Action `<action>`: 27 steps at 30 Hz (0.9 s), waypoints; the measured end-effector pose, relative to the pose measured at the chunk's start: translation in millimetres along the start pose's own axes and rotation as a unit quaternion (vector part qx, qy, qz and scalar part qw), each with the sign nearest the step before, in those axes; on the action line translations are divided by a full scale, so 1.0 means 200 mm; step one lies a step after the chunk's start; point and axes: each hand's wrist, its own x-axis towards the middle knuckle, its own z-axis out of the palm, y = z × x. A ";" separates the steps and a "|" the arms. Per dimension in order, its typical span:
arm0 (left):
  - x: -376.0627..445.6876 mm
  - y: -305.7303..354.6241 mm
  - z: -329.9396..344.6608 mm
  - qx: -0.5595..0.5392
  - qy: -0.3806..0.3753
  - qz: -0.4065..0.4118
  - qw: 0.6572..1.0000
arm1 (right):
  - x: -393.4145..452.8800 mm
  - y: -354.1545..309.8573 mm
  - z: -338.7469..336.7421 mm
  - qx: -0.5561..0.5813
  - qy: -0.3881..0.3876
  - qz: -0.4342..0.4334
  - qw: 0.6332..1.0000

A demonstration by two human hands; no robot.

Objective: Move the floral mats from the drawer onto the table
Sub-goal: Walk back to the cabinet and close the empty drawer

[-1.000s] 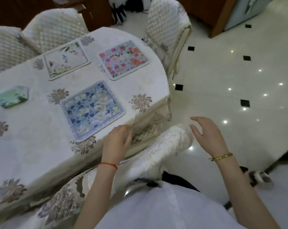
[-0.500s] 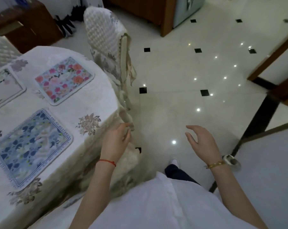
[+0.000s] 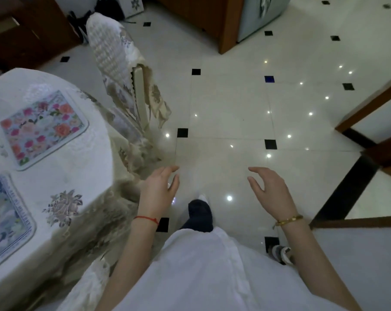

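Two floral mats lie flat on the table (image 3: pixel 62 182), which wears a white cloth. The pink-flowered mat (image 3: pixel 41 129) sits toward the far side, and the blue-flowered mat (image 3: pixel 3 216) is cut off by the left edge of the frame. My left hand (image 3: pixel 160 189) hovers over the floor just right of the table's edge, fingers apart and holding nothing. My right hand (image 3: pixel 268 189) is held out over the tiles, also empty with fingers spread. No drawer is in view.
A chair with a quilted cover (image 3: pixel 120 70) stands at the table's far right corner. Glossy white floor tiles (image 3: pixel 230 108) with small black squares spread ahead. Wooden furniture (image 3: pixel 212 16) stands at the back, and dark wooden framing (image 3: pixel 369 104) runs along the right.
The view has swung right, away from the table, so the third mat and the green object left the frame. My left hand came off the tablecloth edge and now hangs over the floor.
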 end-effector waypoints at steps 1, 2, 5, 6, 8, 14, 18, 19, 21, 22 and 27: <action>0.07 0.01 0.03 0.000 -0.001 -0.004 1.000 | 0.07 0.03 0.00 0.003 -0.010 0.002 1.000; 0.16 0.01 0.07 0.000 -0.001 -0.008 1.000 | 0.17 0.06 0.00 0.005 -0.018 0.003 1.000; 0.45 0.04 0.15 -0.003 0.001 -0.020 1.000 | 0.51 0.13 -0.04 0.002 -0.027 -0.009 1.000; 0.56 0.04 0.16 -0.006 0.002 -0.025 1.000 | 0.65 0.13 -0.06 -0.001 -0.028 -0.015 1.000; 0.80 0.06 0.15 -0.012 0.015 -0.030 0.999 | 0.93 0.12 -0.14 -0.007 -0.022 -0.027 0.999; 1.61 0.13 0.04 0.000 0.046 -0.023 0.999 | 1.75 0.03 -0.34 -0.013 0.009 -0.058 0.998; 2.03 0.14 -0.01 -0.004 0.053 -0.036 0.998 | 2.15 0.01 -0.35 -0.007 -0.023 -0.062 0.998; 2.12 0.13 -0.01 -0.004 0.054 -0.042 0.998 | 2.25 0.00 -0.34 -0.006 -0.032 -0.064 0.997; 2.30 0.10 0.00 -0.004 0.058 -0.057 0.997 | 2.48 0.00 -0.32 -0.005 -0.048 -0.070 0.996; 2.39 0.08 0.01 -0.003 0.062 -0.063 0.996 | 2.60 0.00 -0.31 -0.005 -0.054 -0.073 0.996; 2.93 -0.06 0.06 -0.019 0.076 -0.098 0.992 | 3.32 -0.05 -0.28 -0.020 -0.070 -0.112 0.991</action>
